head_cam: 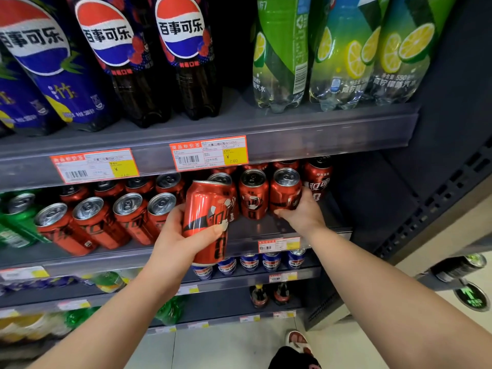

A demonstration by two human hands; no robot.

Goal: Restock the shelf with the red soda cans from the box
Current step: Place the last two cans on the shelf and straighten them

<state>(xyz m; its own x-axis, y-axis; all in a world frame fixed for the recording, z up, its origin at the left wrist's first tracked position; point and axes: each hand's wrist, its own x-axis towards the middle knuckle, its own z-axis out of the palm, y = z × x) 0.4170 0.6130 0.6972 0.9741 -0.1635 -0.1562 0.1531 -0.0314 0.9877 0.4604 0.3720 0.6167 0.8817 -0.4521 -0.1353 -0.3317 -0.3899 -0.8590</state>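
Green cans (16, 219) sit at the shelf's far left, then rows of red cans (93, 222) packed close. Your left hand (186, 235) wraps one red can (206, 219), tilted, held in front of the shelf edge (247, 235) (not yet set down). Your right hand (300, 214) closes around a second can (285, 189) standing on the shelf, touching its neighbours. A price tag (209, 153) hangs above.

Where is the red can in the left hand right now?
In the head view, the left hand holds the red can tilted at centre frame, in front of the can shelf's edge, left of the can under the right hand.
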